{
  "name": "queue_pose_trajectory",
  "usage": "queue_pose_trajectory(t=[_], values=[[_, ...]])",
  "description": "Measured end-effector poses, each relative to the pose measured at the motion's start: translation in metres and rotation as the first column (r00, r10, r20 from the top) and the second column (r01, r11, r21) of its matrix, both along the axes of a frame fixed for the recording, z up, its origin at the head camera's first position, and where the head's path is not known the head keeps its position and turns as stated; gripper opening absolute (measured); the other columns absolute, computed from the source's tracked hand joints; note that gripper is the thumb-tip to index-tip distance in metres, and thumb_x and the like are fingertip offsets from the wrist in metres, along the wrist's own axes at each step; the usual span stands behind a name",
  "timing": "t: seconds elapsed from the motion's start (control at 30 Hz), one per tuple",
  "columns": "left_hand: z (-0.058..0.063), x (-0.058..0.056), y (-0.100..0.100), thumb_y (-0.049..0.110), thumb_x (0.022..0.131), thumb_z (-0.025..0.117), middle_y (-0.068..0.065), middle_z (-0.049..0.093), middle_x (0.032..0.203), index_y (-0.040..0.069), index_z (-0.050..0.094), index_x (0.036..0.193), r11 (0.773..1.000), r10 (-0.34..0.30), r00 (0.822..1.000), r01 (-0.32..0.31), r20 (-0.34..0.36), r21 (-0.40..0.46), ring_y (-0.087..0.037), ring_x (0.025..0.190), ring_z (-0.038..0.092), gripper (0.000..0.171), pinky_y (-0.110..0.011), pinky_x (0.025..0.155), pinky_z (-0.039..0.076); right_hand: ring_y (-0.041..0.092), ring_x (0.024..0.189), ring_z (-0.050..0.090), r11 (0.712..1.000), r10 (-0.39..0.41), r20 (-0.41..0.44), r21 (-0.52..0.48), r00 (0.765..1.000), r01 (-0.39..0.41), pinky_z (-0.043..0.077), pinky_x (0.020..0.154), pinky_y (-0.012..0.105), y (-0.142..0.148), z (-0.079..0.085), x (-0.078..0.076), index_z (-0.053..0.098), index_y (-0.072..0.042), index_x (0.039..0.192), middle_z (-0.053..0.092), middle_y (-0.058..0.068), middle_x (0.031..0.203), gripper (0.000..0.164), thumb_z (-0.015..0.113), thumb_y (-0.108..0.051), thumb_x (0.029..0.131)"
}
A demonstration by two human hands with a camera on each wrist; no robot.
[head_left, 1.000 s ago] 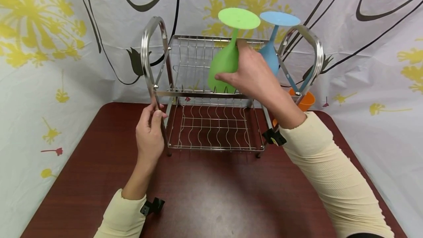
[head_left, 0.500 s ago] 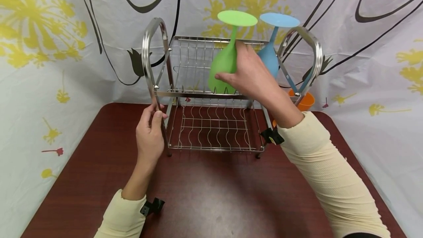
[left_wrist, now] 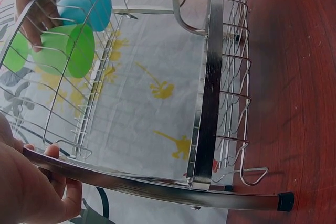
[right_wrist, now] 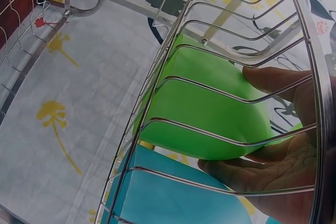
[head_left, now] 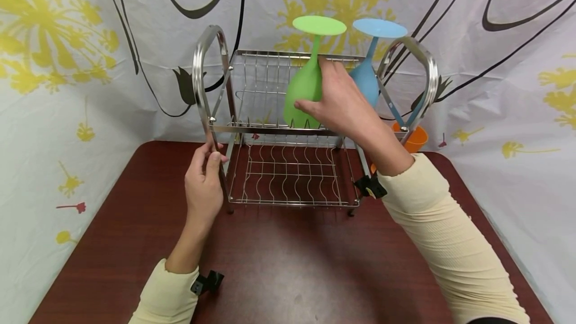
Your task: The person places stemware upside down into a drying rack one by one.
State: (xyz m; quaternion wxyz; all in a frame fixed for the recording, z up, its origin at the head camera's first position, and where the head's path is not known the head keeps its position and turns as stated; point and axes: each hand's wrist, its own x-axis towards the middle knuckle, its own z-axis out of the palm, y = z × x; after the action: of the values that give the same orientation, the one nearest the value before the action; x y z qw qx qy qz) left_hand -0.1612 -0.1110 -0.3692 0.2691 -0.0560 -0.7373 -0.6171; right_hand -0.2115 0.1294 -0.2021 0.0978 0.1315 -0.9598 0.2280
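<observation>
A green wine glass stands upside down on the upper tier of the metal dish rack, foot at the top. My right hand grips its bowl, thumb on the near side and fingers behind. In the right wrist view the green bowl shows through the rack wires, with fingers around it. A blue wine glass, also inverted, stands just right of it, partly behind my right hand. My left hand holds the rack's left front upright, fingers curled round the bar, as the left wrist view also shows.
Looped handles rise at both rack ends. The lower tier has wavy wire slots. An orange cup hangs at the rack's right side. The rack stands on a dark red table against a patterned curtain.
The green wine glass has shifted slightly left and its foot has come down a little, with my right hand still around the bowl. My left hand stays on the rack's upright.
</observation>
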Motion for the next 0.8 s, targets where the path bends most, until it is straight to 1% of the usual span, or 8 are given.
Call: queue_pose_trajectory(t=[0.13,0.27,0.43,0.57,0.8], values=[[0.000,0.000,0.000,0.028,0.104,0.046,-0.007,0.064,0.113,0.003,0.059,0.122,1.000,-0.002,1.000,0.002,-0.001,-0.003,-0.012,0.104,0.056,0.034,-0.026,0.084,0.040,0.032,0.113,0.048,1.000,0.000,0.002,-0.005,1.000,0.000,0.046,0.093,0.045,0.000,0.001,0.001,0.028,-0.002,0.148,0.044,0.021,0.131,0.081,0.071,-0.033,0.088],[0.000,0.001,-0.001,0.028,0.104,0.046,-0.007,0.063,0.113,0.003,0.059,0.124,1.000,-0.002,1.000,0.002,0.002,-0.003,-0.015,0.104,0.058,0.034,-0.026,0.085,0.041,0.031,0.112,0.048,1.000,-0.003,0.005,-0.009,1.000,0.003,0.046,0.092,0.045,0.000,0.002,0.002,0.028,-0.002,0.149,0.045,0.020,0.130,0.080,0.070,-0.034,0.089],[0.000,0.001,-0.001,0.025,0.104,0.047,-0.009,0.064,0.107,0.003,0.059,0.126,1.000,0.004,1.000,-0.004,0.002,-0.002,-0.012,0.099,0.060,0.034,-0.025,0.087,0.042,0.030,0.111,0.049,1.000,-0.012,-0.005,-0.003,1.000,0.012,0.046,0.091,0.044,0.000,0.003,0.003,0.029,-0.002,0.149,0.046,0.019,0.131,0.078,0.068,-0.036,0.090],[0.000,0.000,-0.002,0.026,0.104,0.047,-0.012,0.064,0.104,0.003,0.059,0.126,1.000,0.007,1.000,-0.007,0.002,-0.007,-0.010,0.098,0.060,0.034,-0.025,0.085,0.043,0.031,0.117,0.047,1.000,-0.021,-0.011,0.000,1.000,0.021,0.045,0.094,0.045,0.000,0.006,0.006,0.028,-0.003,0.150,0.044,0.019,0.138,0.080,0.067,-0.038,0.090],[-0.002,0.000,-0.002,0.029,0.104,0.046,-0.008,0.064,0.105,0.004,0.059,0.125,1.000,0.004,1.000,-0.003,0.009,-0.018,-0.011,0.098,0.058,0.035,-0.027,0.079,0.040,0.028,0.127,0.043,0.999,-0.033,-0.002,-0.010,0.999,0.033,0.041,0.102,0.045,0.002,0.011,0.018,0.026,-0.006,0.151,0.040,0.015,0.144,0.079,0.064,-0.042,0.091]])
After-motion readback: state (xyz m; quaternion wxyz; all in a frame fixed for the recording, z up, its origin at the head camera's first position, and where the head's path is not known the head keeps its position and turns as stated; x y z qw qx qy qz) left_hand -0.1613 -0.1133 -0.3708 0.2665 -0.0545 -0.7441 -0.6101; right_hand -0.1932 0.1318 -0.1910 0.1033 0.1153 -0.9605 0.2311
